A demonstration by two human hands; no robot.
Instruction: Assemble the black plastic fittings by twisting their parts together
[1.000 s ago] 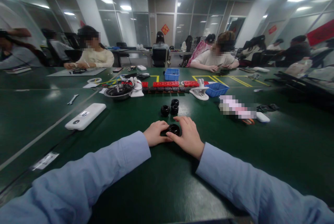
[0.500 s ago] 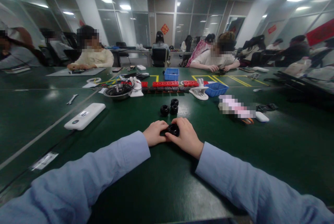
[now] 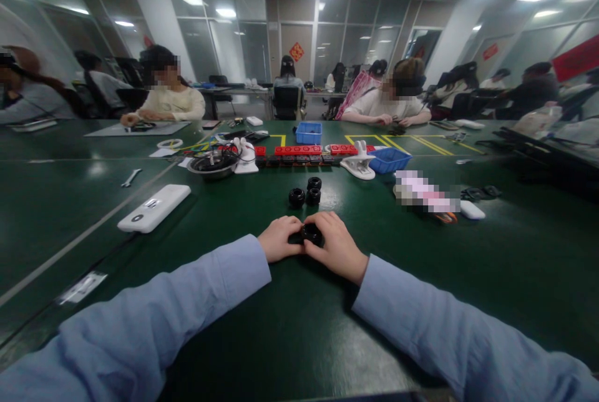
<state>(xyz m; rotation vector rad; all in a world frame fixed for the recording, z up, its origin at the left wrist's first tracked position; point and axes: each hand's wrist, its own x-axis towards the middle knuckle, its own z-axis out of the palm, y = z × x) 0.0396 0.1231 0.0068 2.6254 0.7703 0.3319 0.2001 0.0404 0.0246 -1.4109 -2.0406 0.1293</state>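
A small black toy tyre (image 3: pixel 312 235) lies between my hands, low over the green table, its round opening facing up. My right hand (image 3: pixel 337 246) wraps around its right side, thumb in front and fingers behind. From the left, my left hand (image 3: pixel 281 238) grips the near-left edge with curled fingers and thumb; part of the tyre is hidden there. Just beyond my hands are three similar black tyres: one on the left (image 3: pixel 296 197), one on the right (image 3: pixel 313 196) and one behind it (image 3: pixel 314 183).
Farther back stand a metal bowl (image 3: pixel 213 166), white clip stands (image 3: pixel 359 161), red block strips (image 3: pixel 299 150) and blue bins (image 3: pixel 389 160). A white power bank (image 3: pixel 154 208) and a wrench (image 3: pixel 131 178) lie left. At right is a white mouse-like object (image 3: pixel 472 210). Co-workers sit opposite.
My right thumb has shifted slightly on the tyre, and the tyre's opening is tilted a little differently. Both hands stay around it; the three other tyres have not moved on the table.
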